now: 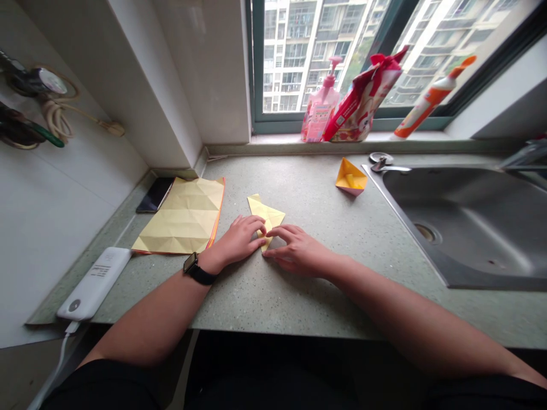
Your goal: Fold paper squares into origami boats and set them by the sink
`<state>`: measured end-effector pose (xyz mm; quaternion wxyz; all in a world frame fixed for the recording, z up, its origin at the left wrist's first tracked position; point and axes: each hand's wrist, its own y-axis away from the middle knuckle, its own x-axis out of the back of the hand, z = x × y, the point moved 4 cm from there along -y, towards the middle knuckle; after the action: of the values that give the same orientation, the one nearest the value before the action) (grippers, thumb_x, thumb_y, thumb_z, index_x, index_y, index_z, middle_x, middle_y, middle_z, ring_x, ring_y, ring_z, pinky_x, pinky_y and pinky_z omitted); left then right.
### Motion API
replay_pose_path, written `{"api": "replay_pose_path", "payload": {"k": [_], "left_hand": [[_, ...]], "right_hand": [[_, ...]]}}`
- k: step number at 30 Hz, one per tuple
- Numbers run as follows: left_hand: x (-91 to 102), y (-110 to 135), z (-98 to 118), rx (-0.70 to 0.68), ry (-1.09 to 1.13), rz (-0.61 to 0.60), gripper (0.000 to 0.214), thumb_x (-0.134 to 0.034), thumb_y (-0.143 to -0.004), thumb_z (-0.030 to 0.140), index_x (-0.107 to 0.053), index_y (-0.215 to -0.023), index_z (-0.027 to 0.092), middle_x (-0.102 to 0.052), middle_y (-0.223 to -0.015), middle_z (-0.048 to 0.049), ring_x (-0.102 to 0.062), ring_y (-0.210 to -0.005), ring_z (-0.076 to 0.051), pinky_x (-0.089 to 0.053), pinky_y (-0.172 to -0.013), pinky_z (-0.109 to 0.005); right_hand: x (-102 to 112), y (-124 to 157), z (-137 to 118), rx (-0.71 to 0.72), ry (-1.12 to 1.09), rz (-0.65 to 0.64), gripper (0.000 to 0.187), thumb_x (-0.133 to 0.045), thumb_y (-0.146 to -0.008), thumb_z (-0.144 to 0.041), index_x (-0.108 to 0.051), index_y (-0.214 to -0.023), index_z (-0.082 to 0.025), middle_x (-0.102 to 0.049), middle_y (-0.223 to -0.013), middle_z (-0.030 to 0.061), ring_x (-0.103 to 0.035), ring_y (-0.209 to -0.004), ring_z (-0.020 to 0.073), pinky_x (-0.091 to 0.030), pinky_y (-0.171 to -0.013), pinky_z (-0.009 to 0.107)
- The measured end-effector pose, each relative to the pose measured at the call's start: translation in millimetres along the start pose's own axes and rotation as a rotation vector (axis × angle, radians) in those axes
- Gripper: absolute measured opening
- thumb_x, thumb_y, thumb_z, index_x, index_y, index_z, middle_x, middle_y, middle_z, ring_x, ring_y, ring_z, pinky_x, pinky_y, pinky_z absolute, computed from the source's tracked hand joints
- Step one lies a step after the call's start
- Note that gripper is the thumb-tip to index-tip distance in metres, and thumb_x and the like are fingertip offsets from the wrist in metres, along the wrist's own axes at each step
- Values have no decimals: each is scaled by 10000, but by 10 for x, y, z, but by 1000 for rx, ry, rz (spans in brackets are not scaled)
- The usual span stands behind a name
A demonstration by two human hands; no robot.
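A folded piece of pale yellow paper (pixel 269 213) lies on the speckled counter in front of me, with pointed corners and visible creases. My left hand (pixel 240 239), with a black watch above the wrist, has its fingers curled on the paper's left side. From the right, my right hand (pixel 299 249) grips the lower part between thumb and forefinger. The fingertips of both hands nearly meet over the paper and partly cover it. Left of them rests a stack of creased yellow sheets (pixel 182 216) with orange-red edges.
A folded orange paper shape (pixel 351 177) sits near the steel sink (pixel 410 228). At the left are a dark phone (pixel 154 195) and a white power bank (pixel 94 283) with a cable. A pink pump bottle (pixel 319 111), a red bag (pixel 363 102) and an orange-white bottle (pixel 425 105) line the windowsill.
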<state>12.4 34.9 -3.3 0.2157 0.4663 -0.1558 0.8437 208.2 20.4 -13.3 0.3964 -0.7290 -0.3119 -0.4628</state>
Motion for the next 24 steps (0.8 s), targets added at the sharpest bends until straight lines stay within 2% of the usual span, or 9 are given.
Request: {"api": "replay_pose_path", "payload": {"k": [9, 17, 24], "left_hand": [[-6, -11, -19, -3, -1, -5, 78, -691, -1008, 218, -692, -1082, 243, -681, -1455, -86, -586, -1443, -283, -277, -1345, -630], [-20, -5, -38, -8, -4, 2, 98, -702, -1011, 247, -702, -1109, 250, -680, -1456, -80, -581, -1451, -291, -278, -1341, -634], [-29, -9, -43, -21, 6, -6, 51, -709, -1006, 232, -691, -1054, 238, -669, -1468, -83, -580, -1450, -288, -279, -1339, -624]], "right_hand": [[-4, -3, -13, 32, -13, -53, 363, -766, -971, -194, -828, -1282, -372, -696, -1391, 87, -620, -1285, 307, -516, -1158, 541], [-8, 2, 66, 20, -113, 41, 267, -731, -1017, -251, -853, -1217, -377, -717, -1337, 89, -662, -1217, 288, -567, -1103, 513], [1, 13, 229, -176, -65, 85, 240, -802, -962, -247, -883, -1127, -400, -730, -1280, 73, -671, -1199, 297, -591, -1066, 513]]}}
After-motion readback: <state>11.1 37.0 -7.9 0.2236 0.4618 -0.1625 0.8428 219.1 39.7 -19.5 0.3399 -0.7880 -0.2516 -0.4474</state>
